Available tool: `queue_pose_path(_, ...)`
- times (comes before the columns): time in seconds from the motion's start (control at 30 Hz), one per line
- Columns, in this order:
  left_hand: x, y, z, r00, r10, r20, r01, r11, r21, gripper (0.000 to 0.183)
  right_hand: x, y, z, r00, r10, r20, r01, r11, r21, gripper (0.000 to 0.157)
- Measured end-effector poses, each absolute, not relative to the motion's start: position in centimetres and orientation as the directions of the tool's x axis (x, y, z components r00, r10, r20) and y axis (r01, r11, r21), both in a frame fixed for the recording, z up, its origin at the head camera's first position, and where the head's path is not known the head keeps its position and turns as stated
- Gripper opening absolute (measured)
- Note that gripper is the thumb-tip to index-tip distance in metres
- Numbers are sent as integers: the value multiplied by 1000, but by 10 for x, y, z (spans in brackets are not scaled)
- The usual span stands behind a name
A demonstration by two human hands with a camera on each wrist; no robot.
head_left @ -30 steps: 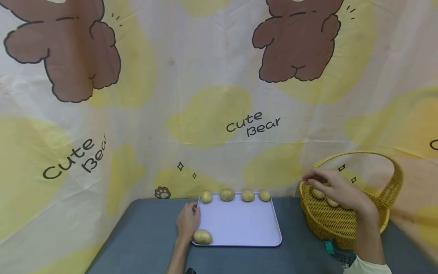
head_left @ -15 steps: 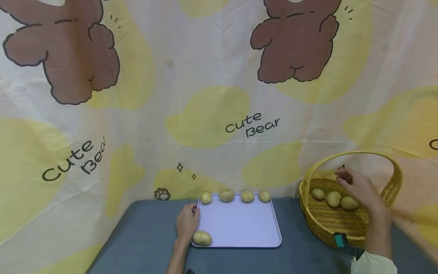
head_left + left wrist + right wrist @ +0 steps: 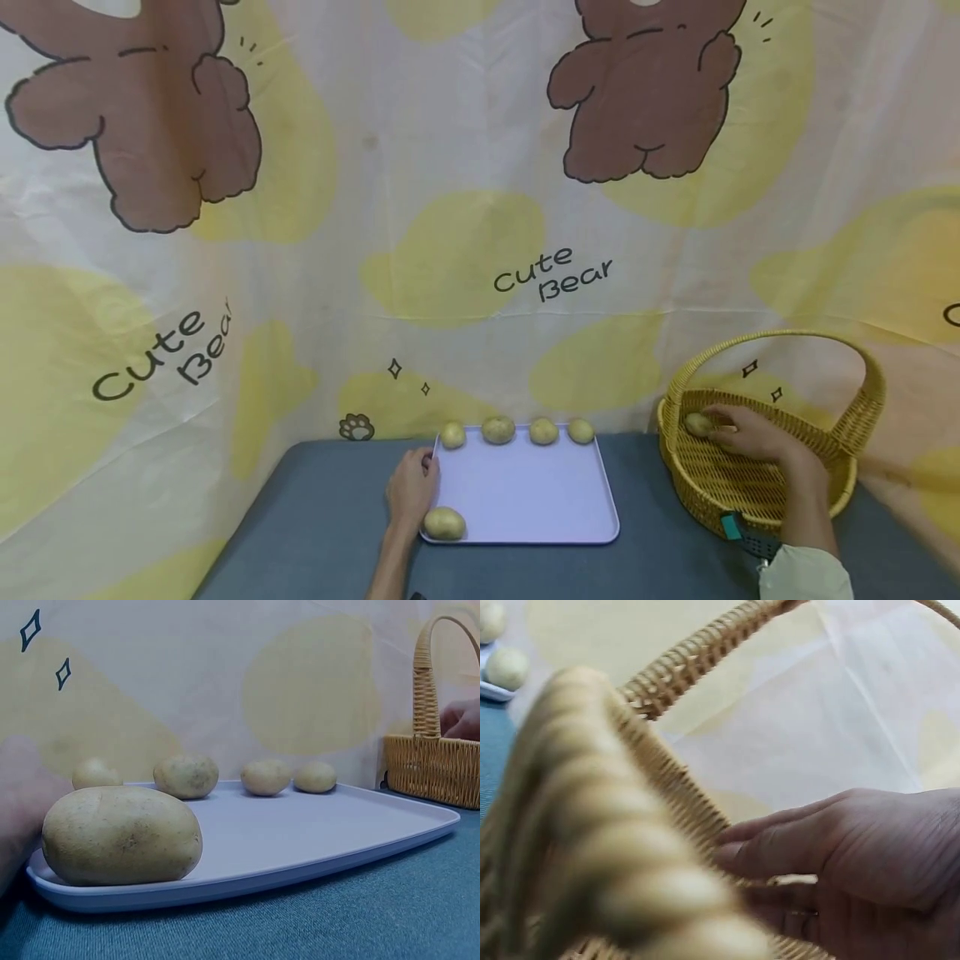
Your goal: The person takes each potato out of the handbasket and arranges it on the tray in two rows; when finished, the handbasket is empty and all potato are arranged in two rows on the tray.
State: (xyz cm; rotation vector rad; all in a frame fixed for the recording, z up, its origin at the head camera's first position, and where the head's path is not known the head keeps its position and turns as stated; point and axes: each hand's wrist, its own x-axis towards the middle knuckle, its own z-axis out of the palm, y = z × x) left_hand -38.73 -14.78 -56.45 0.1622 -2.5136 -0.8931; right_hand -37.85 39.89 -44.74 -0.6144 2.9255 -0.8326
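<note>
My left hand (image 3: pixel 411 492) holds the left rim of a pale lilac tray (image 3: pixel 525 492), its fingertips curled at the edge. A large potato (image 3: pixel 445 523) lies in the tray's near left corner, close beside that hand. Along the far rim several smaller potatoes, one of them a round potato (image 3: pixel 498 429), sit in a row. My right hand (image 3: pixel 757 437) is down inside a yellow wicker basket (image 3: pixel 686 492), fingertips beside a potato (image 3: pixel 698 424). The hand covers the other potatoes there, and I cannot tell whether it grips one. In the right wrist view the basket rim partly hides its fingers.
The basket's tall arched handle (image 3: pixel 870 400) rises over the right hand. Behind the blue-grey table (image 3: pixel 315 517) hangs a bear-print cloth (image 3: pixel 450 350). A dark strap with a green piece (image 3: pixel 731 527) is on the right wrist, in front of the basket.
My right hand rose toward the right, showing several potatoes in the basket, then came down and left onto them. The left hand and the tray have stayed in place.
</note>
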Motion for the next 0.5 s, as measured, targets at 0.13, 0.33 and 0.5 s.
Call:
queue_pose_path(0.13, -386, -147, -565, -885, -262, 385, 41, 779, 626, 19, -381, 394, -452, -895, -445, 6, -378, 754, -537, 50)
queue_pose_path(0.33, -385, -146, -563, -886, -263, 383, 41, 777, 628, 18, -382, 390, -453, -921, -387, -29, -320, 800, -507, 59)
queue_pose_path(0.5, -386, -146, -563, -880, -263, 394, 46, 780, 624, 18, -380, 386, -451, -947, -316, -53, -246, 824, -510, 38)
